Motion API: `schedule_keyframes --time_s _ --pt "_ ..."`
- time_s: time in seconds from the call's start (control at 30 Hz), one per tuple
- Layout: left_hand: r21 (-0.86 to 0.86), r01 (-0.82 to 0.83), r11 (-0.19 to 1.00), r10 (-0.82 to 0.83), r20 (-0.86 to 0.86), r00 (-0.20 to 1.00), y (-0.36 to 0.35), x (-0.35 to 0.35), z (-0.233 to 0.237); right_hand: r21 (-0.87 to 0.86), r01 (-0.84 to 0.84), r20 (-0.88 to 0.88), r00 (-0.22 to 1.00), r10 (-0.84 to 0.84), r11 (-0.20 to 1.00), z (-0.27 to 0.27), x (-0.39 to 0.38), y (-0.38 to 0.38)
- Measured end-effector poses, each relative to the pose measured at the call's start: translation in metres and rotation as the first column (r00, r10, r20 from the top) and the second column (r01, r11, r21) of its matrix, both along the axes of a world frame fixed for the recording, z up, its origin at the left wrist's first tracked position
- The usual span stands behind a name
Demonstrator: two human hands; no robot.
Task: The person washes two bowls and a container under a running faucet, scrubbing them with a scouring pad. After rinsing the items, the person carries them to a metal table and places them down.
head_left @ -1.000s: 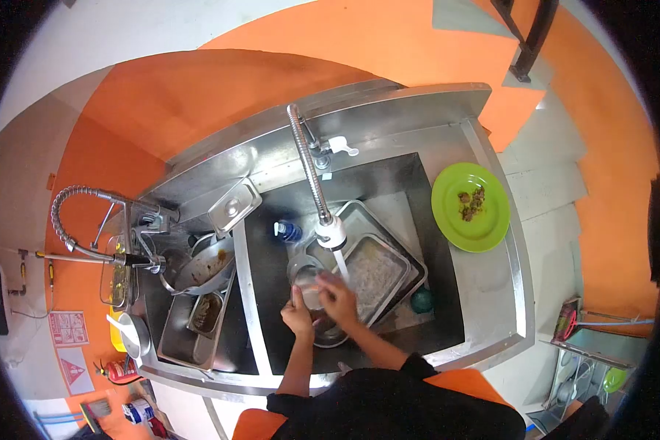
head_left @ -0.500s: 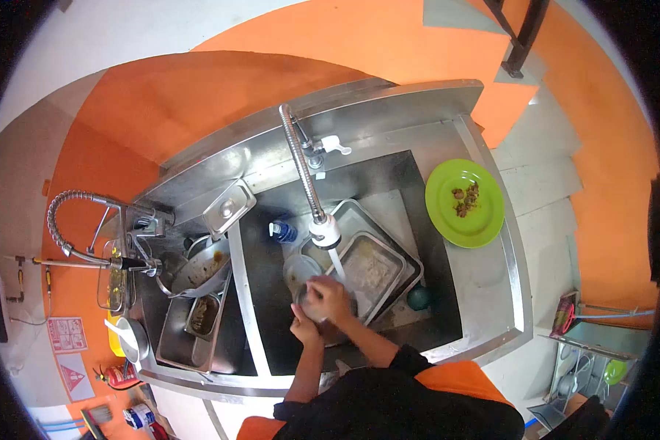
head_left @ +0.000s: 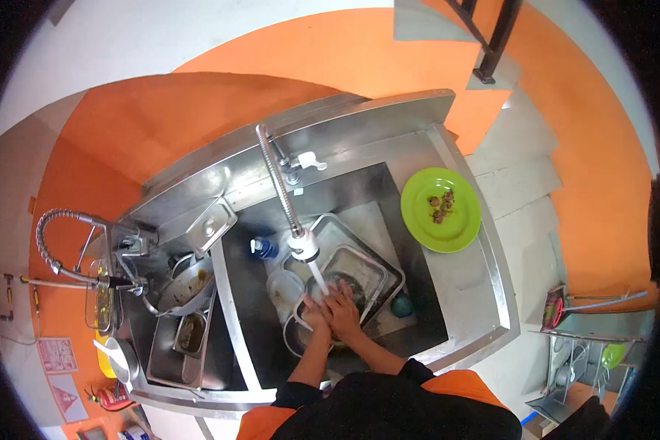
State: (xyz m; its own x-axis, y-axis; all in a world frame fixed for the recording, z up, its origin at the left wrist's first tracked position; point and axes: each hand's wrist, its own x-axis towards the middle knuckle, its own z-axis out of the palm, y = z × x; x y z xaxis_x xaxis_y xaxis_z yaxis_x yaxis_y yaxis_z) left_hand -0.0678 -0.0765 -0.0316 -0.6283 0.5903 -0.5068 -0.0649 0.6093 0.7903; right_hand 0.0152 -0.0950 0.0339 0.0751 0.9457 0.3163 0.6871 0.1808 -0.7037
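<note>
My left hand point(head_left: 314, 315) and my right hand point(head_left: 342, 311) are together under the running water point(head_left: 316, 273), right hand partly over the left. Fingers of both appear extended, with nothing visible gripped. Beneath them in the sink sits a round metal bowl point(head_left: 292, 339), partly covered by my wrists. A rectangular metal tray point(head_left: 378, 275) lies just beyond my right hand, inside a larger dark-rimmed tray point(head_left: 400, 277). Left of the stream is a pale round bowl point(head_left: 284, 287). The white spray head point(head_left: 303, 246) hangs above my hands.
A blue bottle point(head_left: 264, 248) and a green ball-like scrubber point(head_left: 401, 305) are in this basin. On the right counter rests a green plate point(head_left: 422, 227) with food scraps. The left basin holds a soiled pan point(head_left: 187, 293) and metal containers point(head_left: 191, 334). A second spring faucet point(head_left: 48, 249) stands at far left.
My hands held the round metal bowl, right hand over its inside; now the bowl is below and my hands are together in the stream. The whole view has shifted slightly.
</note>
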Motion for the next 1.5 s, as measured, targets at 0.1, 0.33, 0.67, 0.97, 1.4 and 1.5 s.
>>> schedule_keyframes --time_s 0.1,0.33,0.67,0.97,1.4,1.5 --pt "0.117 0.283 0.952 -0.268 -0.132 0.954 -0.006 0.001 0.012 -0.223 -0.130 -0.035 0.992 0.125 0.966 -0.001 0.032 0.030" --pt "0.124 0.158 0.980 -0.194 0.385 0.902 0.010 -0.028 0.031 -0.791 -0.281 -0.529 0.761 -0.375 0.544 -0.063 0.112 0.026" --pt "-0.164 0.097 0.982 0.080 0.816 0.573 0.014 -0.012 -0.025 -0.659 -0.299 -0.659 0.672 -0.338 0.690 -0.018 0.134 -0.004" --pt "-0.054 0.087 0.995 0.037 0.983 0.182 -0.001 0.014 0.024 -0.498 -0.274 -0.089 0.960 0.266 0.822 0.012 0.057 0.002" --pt "-0.071 0.409 0.910 -0.169 0.836 0.522 -0.020 -0.039 0.004 -0.568 -0.624 -0.587 0.764 0.268 0.536 -0.032 0.058 0.013" --pt "0.039 0.475 0.879 -0.323 0.782 0.534 -0.025 -0.033 0.001 -0.585 -0.425 -0.338 0.902 0.268 0.691 -0.056 0.053 0.013"
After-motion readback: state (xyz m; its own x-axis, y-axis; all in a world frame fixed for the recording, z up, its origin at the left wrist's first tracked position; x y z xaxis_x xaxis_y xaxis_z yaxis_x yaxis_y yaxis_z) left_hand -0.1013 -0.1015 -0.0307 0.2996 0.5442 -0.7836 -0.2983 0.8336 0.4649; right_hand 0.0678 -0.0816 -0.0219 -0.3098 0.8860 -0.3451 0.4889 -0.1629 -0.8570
